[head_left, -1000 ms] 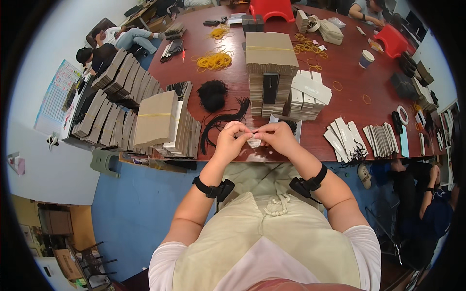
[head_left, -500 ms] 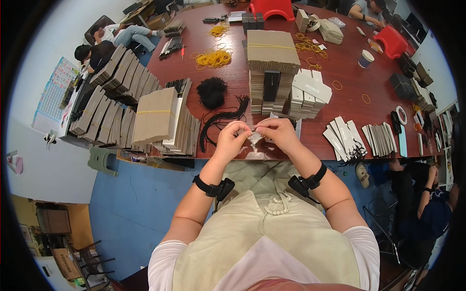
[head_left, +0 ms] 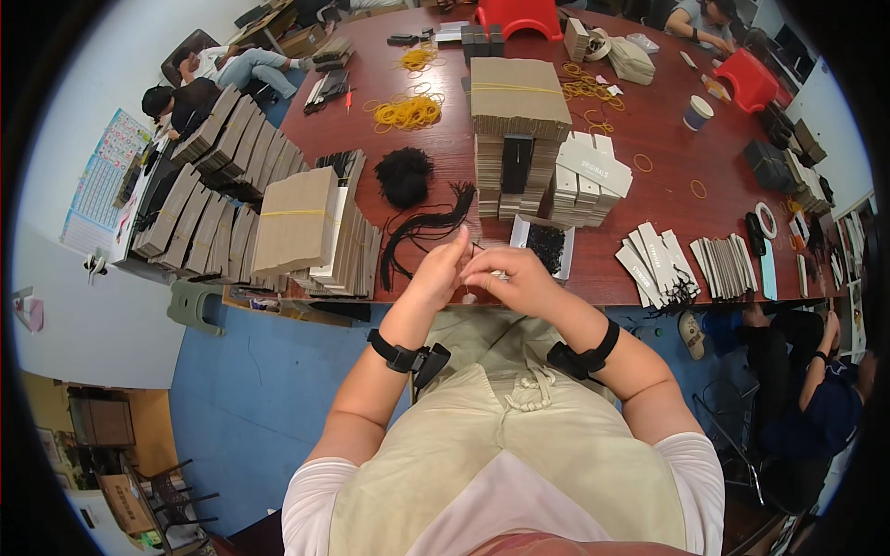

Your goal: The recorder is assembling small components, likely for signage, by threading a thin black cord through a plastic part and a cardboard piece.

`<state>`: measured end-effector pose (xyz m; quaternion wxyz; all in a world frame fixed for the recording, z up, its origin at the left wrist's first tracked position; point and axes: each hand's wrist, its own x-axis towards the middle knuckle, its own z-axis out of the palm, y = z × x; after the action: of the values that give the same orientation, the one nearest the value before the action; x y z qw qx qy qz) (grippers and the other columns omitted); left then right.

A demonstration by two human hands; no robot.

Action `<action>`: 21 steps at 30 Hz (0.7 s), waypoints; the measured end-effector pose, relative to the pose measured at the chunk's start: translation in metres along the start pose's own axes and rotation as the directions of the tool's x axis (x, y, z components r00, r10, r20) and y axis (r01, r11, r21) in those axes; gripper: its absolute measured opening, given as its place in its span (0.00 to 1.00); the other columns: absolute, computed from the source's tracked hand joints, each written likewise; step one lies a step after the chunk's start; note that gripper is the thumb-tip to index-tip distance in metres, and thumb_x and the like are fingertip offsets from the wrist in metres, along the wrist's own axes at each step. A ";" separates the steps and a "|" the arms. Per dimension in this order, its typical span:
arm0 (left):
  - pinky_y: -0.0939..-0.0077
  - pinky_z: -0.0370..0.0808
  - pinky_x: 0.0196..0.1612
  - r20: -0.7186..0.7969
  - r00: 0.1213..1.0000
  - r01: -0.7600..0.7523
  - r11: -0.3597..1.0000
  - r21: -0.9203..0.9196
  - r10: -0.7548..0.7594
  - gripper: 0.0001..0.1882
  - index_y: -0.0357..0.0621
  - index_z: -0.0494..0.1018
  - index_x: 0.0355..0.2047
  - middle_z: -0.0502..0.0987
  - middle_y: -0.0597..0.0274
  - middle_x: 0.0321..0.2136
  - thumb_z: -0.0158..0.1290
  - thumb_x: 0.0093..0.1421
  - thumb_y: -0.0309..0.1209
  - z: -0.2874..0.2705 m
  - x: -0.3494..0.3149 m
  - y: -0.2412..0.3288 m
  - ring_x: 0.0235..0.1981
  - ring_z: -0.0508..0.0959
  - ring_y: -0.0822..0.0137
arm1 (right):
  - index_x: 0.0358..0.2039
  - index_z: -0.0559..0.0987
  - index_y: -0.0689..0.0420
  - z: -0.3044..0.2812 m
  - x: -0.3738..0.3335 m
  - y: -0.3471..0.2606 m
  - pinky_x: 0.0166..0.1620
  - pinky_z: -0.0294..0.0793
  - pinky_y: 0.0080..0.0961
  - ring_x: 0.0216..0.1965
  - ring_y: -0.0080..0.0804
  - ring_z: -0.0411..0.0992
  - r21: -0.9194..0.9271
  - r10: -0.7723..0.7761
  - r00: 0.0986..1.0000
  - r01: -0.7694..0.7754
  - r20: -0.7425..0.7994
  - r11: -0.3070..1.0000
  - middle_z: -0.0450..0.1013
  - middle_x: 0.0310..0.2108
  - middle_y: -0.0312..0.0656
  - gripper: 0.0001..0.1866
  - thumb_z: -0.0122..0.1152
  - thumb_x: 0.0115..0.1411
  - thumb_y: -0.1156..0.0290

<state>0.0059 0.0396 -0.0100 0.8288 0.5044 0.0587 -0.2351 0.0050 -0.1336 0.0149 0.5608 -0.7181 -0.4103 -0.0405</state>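
Observation:
My left hand and my right hand meet just above the table's front edge, fingertips touching. Both are closed in a pinch. A short thin dark strand shows beside the fingertips, but the fingers hide most of whatever they hold. Just beyond my left hand lies a bundle of long black cords, with a fluffy black clump behind it. Next to my right hand stands an open white box full of small black pieces.
A tall stack of brown cardboard pieces rises ahead; banded cardboard stacks fill the left. White printed tags with black cords lie at right. Yellow rubber bands, a paper cup and red stools stand farther off. Other people sit around.
My hands have drawn closer together and shifted slightly left. The right hand has come down and across to the left hand, uncovering the white box of black pieces.

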 end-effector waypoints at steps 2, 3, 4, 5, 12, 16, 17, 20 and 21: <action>0.74 0.73 0.36 0.024 1.000 -0.005 0.997 -0.083 0.007 0.16 0.40 0.72 0.32 0.75 0.62 0.26 0.45 0.64 0.41 -0.004 0.007 0.002 0.28 0.75 0.69 | 0.29 0.78 0.57 0.003 -0.008 -0.003 0.34 0.71 0.27 0.29 0.38 0.72 0.031 0.046 0.999 -0.047 0.025 0.998 0.74 0.27 0.41 0.04 0.60 0.53 0.71; 0.72 0.73 0.36 0.024 0.999 0.030 0.986 -0.162 -0.027 0.14 0.40 0.71 0.32 0.74 0.62 0.26 0.45 0.64 0.40 -0.009 0.008 0.005 0.28 0.74 0.69 | 0.29 0.78 0.57 0.000 -0.012 -0.003 0.34 0.71 0.27 0.29 0.38 0.73 0.029 0.105 0.985 -0.110 0.138 0.994 0.74 0.27 0.41 0.05 0.60 0.53 0.71; 0.71 0.73 0.37 0.026 0.998 0.065 0.969 -0.240 -0.060 0.13 0.41 0.70 0.32 0.73 0.63 0.27 0.45 0.64 0.38 -0.013 0.009 0.008 0.29 0.74 0.69 | 0.29 0.78 0.57 -0.003 -0.015 -0.004 0.34 0.71 0.27 0.29 0.38 0.73 0.019 0.161 0.955 -0.171 0.248 0.985 0.75 0.27 0.41 0.05 0.61 0.52 0.70; 0.70 0.73 0.37 -0.004 0.997 0.075 0.956 -0.285 -0.079 0.11 0.42 0.70 0.33 0.72 0.65 0.26 0.46 0.64 0.38 -0.016 0.011 0.011 0.30 0.73 0.68 | 0.29 0.79 0.58 -0.007 -0.017 -0.006 0.34 0.71 0.26 0.29 0.32 0.74 0.032 0.189 0.916 -0.214 0.355 0.976 0.75 0.26 0.40 0.05 0.61 0.52 0.71; 0.79 0.69 0.29 0.048 0.999 0.033 0.897 -0.440 -0.013 0.14 0.40 0.69 0.36 0.70 0.66 0.23 0.44 0.64 0.40 -0.048 0.028 0.019 0.24 0.68 0.73 | 0.29 0.79 0.62 -0.035 -0.032 0.002 0.30 0.71 0.19 0.25 0.23 0.74 0.296 -0.010 0.477 -0.528 0.879 0.796 0.77 0.25 0.39 0.07 0.62 0.53 0.71; 0.82 0.65 0.23 -0.082 0.973 0.193 0.957 -0.218 -0.215 0.15 0.39 0.65 0.41 0.73 0.58 0.27 0.43 0.65 0.39 -0.018 0.014 0.026 0.20 0.65 0.76 | 0.23 0.80 0.66 -0.075 -0.021 0.010 0.28 0.72 0.21 0.24 0.29 0.74 0.594 -0.158 0.673 -0.488 0.723 0.639 0.77 0.24 0.45 0.06 0.64 0.50 0.75; 0.83 0.64 0.22 -0.032 0.967 0.245 0.957 -0.157 -0.253 0.12 0.39 0.63 0.43 0.74 0.55 0.29 0.42 0.66 0.35 -0.019 0.012 0.026 0.20 0.64 0.76 | 0.23 0.80 0.66 -0.082 -0.020 0.013 0.28 0.72 0.21 0.24 0.29 0.74 0.595 -0.160 0.672 -0.488 0.723 0.639 0.77 0.24 0.45 0.06 0.64 0.50 0.75; 0.83 0.65 0.23 -0.002 0.975 0.224 0.975 -0.011 -0.224 0.12 0.38 0.60 0.47 0.74 0.56 0.29 0.40 0.66 0.30 -0.029 0.007 0.019 0.21 0.66 0.76 | 0.20 0.80 0.65 -0.099 -0.020 0.016 0.25 0.71 0.21 0.21 0.32 0.73 0.873 -0.380 0.824 -0.255 0.421 0.415 0.76 0.22 0.48 0.05 0.65 0.47 0.77; 0.83 0.65 0.23 -0.003 0.975 0.224 0.975 -0.011 -0.224 0.12 0.38 0.60 0.47 0.74 0.56 0.29 0.40 0.66 0.30 -0.033 0.008 0.017 0.21 0.66 0.76 | 0.19 0.79 0.64 -0.104 -0.019 0.015 0.24 0.69 0.21 0.19 0.33 0.72 0.901 -0.363 0.855 -0.234 0.369 0.366 0.76 0.21 0.49 0.05 0.65 0.47 0.77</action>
<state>0.0247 0.0719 -0.0149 0.7996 0.4906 0.1183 -0.3255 0.0435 -0.2320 0.0320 0.7314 -0.2409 -0.5224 0.3662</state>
